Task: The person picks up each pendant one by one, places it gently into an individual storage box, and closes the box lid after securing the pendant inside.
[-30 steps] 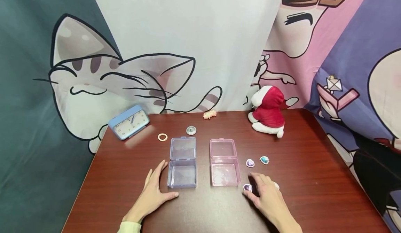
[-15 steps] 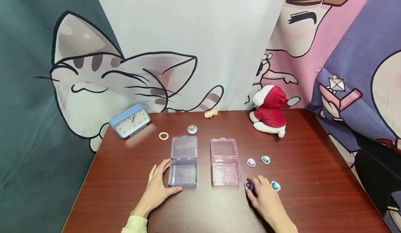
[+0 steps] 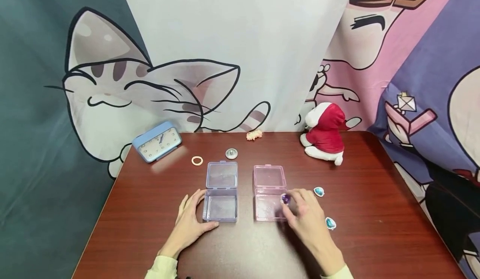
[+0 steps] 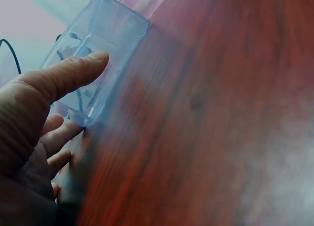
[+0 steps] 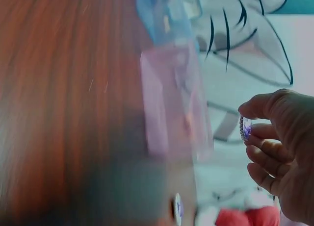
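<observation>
My right hand point(image 3: 308, 216) pinches a dark purple gem point(image 3: 285, 199) with a beaded silver rim between thumb and fingertips. In the head view the gem overlaps the right side of the pink plastic box point(image 3: 267, 219), whose lid is folded back. In the right wrist view the gem point(image 5: 246, 128) appears edge-on, raised off the table. A light purple gem point(image 5: 178, 209) lies on the table, hidden by the hand in the head view. My left hand point(image 3: 191, 225) holds the open blue plastic box point(image 3: 220, 219), thumb along its front and fingers at its left side.
Two turquoise gems point(image 3: 318, 192) lie right of my right hand. Behind the boxes are a cream ring point(image 3: 197, 161), a round metal piece point(image 3: 231, 153) and a small peach object point(image 3: 254, 134). A blue clock point(image 3: 157, 142) stands back left, a red-clothed plush toy point(image 3: 324, 133) back right.
My right hand has picked the dark purple gem off the table and carried it up and left to the pink box. My left hand has closed in on the blue box.
</observation>
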Demonstrator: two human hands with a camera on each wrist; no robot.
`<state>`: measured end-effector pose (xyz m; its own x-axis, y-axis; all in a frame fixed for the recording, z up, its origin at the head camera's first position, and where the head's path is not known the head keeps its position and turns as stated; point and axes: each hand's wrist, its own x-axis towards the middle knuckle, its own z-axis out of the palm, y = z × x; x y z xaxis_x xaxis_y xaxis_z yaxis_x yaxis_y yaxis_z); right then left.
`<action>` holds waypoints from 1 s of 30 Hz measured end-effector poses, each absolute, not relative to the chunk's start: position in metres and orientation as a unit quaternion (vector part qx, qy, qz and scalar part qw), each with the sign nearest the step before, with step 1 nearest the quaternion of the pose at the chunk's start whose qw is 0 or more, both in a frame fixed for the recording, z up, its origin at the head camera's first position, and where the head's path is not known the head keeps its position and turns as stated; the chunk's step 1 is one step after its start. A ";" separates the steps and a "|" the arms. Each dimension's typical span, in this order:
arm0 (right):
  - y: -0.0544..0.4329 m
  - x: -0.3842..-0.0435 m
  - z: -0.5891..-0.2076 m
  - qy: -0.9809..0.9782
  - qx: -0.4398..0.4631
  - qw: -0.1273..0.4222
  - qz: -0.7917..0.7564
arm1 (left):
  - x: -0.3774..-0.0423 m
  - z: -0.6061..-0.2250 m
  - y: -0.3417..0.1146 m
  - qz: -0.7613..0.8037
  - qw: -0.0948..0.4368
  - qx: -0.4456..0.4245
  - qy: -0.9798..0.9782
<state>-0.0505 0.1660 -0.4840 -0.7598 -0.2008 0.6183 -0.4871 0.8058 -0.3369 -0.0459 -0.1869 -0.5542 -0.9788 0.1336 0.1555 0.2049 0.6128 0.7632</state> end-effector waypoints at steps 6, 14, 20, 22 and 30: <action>0.119 -0.063 -0.486 -0.898 0.251 0.259 0.252 | -0.043 -0.553 -0.188 -0.430 0.021 -0.063 -0.901; 0.065 -0.074 -0.486 -0.891 0.306 0.215 0.256 | -0.042 -0.553 -0.187 -0.420 0.033 -0.065 -0.904; 0.037 -0.082 -0.490 -0.897 0.332 0.182 0.228 | -0.041 -0.552 -0.186 -0.418 0.034 -0.067 -0.905; 0.030 -0.083 -0.493 -0.898 0.337 0.177 0.220 | -0.042 -0.553 -0.186 -0.415 0.038 -0.072 -0.906; 0.013 -0.087 -0.505 -0.907 0.350 0.150 0.181 | -0.044 -0.555 -0.187 -0.413 0.058 -0.087 -0.905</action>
